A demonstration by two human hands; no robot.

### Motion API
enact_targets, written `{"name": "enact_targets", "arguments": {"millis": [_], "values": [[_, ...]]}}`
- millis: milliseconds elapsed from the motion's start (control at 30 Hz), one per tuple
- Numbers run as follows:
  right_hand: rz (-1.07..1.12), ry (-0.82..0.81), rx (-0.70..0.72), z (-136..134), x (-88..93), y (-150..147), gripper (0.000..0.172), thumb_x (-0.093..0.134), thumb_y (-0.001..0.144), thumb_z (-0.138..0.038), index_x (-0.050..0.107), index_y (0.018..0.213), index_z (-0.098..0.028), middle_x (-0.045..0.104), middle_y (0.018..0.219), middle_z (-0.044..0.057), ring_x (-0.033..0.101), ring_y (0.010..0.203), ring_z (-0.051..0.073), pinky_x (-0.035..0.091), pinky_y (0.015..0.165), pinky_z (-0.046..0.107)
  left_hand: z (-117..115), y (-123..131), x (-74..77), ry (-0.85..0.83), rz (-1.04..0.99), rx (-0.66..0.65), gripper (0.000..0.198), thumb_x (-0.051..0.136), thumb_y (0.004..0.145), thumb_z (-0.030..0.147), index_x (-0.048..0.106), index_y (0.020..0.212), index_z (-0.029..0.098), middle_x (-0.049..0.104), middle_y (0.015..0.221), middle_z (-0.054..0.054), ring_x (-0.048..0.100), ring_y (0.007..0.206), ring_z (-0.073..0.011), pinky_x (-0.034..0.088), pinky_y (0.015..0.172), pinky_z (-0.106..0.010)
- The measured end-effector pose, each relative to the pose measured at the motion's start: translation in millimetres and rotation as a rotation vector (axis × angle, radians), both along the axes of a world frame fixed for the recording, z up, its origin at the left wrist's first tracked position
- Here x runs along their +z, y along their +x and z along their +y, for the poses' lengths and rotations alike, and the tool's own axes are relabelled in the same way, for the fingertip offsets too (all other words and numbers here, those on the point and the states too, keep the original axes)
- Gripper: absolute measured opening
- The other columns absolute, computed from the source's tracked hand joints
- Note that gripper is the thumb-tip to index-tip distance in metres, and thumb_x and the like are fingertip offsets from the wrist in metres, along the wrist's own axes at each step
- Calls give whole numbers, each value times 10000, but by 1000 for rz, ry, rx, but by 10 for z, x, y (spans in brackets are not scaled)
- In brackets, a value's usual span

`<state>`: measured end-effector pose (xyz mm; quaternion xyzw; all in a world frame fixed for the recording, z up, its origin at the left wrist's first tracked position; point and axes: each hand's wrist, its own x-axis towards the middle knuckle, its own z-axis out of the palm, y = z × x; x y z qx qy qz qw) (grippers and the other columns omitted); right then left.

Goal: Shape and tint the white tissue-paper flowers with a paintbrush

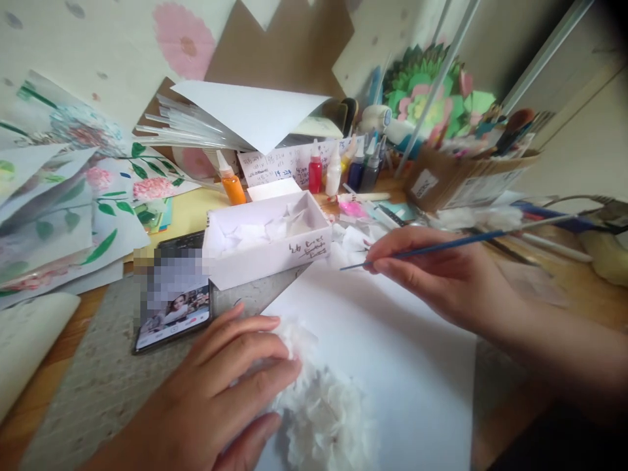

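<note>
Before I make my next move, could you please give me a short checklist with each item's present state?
1. Right hand has the blue stick pinched between thumb and fingers: ok.
2. Stick tip is off the white sheet: cannot tell from this angle.
3. Left hand is at the upper ruffled white piece: ok.
4. Sheet is bare: not ok, a fuller ruffled white piece is on it.
5. White box is upright with white scraps inside: ok.
</note>
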<state>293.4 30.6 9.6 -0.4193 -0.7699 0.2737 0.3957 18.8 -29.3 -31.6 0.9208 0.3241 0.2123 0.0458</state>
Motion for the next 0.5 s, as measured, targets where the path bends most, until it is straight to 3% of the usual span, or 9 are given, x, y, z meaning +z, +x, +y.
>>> {"name": "enact_targets", "arguments": {"millis": [233,400,500], "values": [[-154,99,113,151,-89,119,51,563,828,-187,589,809,-147,637,863,91,602,815,163,491,729,301,19,5,-86,55,-95,19,262,485,821,207,608,1047,259,604,1044,-12,503,1063,-196,295,1050,-337],[-223,269,270,186,-209,8,55,534,837,-120,579,863,-138,628,936,122,594,884,167,496,774,307,-3,21,-45,-37,-141,52,265,487,824,200,592,1055,276,584,1094,-1,519,1052,-175,416,915,-251],[-277,319,294,237,-279,-9,70,502,850,-120,565,873,-142,628,964,126,593,885,168,501,761,301,-9,26,-9,-93,-142,71,299,502,809,179,567,1083,281,565,1125,8,513,1058,-156,422,885,-208]]}}
